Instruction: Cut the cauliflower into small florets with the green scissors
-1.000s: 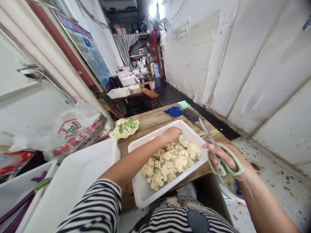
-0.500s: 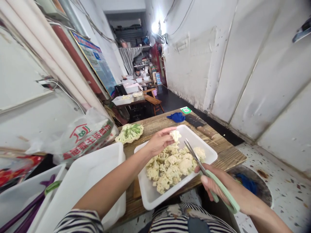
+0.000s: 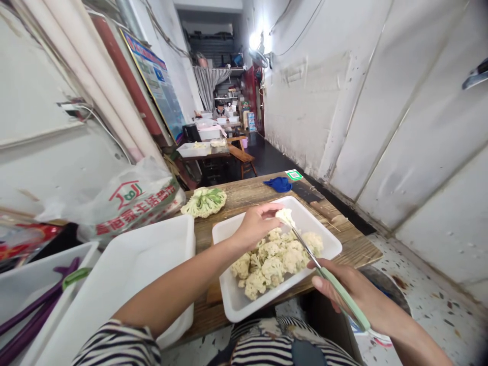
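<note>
Through the head camera I see the right hand (image 3: 354, 285) gripping green-handled scissors (image 3: 331, 280), long axis slanting forward-left above the white tray (image 3: 331, 246), steel tips at the pale floret (image 3: 283, 216) the left hand (image 3: 254, 224) pinches.

A cauliflower floret (image 3: 284, 216) is being held by the left hand (image 3: 256, 224) above a white tray (image 3: 332, 248) of cut cauliflower (image 3: 272, 269), while green-handled scissors (image 3: 343, 294) are being held at its edge by the right hand (image 3: 358, 287), and the tray is being supported by a wooden table (image 3: 356, 245).
</note>
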A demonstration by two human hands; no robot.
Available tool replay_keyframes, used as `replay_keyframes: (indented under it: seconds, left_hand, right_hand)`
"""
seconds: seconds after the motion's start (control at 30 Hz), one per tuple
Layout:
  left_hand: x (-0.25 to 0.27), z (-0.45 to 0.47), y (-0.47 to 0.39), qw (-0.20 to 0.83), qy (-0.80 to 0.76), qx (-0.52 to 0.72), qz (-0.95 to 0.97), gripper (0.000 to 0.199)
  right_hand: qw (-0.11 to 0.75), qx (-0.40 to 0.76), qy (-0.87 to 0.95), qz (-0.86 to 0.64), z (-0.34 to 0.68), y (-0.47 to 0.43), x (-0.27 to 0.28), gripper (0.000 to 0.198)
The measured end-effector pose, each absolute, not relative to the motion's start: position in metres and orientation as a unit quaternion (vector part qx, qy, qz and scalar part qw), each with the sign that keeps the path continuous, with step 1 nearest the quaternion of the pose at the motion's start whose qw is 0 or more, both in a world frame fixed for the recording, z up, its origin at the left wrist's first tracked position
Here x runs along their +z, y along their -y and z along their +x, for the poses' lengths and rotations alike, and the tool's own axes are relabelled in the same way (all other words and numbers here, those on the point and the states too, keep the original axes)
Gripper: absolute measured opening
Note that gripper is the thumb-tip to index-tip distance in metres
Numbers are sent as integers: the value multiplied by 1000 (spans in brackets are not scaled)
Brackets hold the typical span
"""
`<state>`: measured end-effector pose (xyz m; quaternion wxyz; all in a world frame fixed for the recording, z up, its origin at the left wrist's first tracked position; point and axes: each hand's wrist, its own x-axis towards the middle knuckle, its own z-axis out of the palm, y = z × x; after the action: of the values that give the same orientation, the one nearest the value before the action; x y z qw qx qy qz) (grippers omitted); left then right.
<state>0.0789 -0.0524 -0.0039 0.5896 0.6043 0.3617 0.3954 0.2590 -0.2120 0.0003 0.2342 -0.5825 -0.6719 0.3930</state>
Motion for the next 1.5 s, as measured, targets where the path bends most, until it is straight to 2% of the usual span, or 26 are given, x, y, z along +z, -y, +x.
replay_keyframes:
  seconds: [0.3, 0.6, 0.8, 1.5]
  left_hand:
    - [-2, 73, 50, 526, -371, 387, 660, 32]
    - [-6, 75, 50, 481, -386, 366, 697, 39]
    - [-3, 73, 50, 443, -381, 342, 736, 40]
    - [-10, 70, 39, 421, -376, 280, 777, 44]
  right_hand:
    - [241, 451, 648, -564, 261, 211, -10, 34]
    - [278, 479, 604, -573, 258, 213, -10, 35]
    - [274, 506, 596, -560, 259, 212, -3, 49]
    - [316, 574, 527, -542, 252, 212, -21, 47]
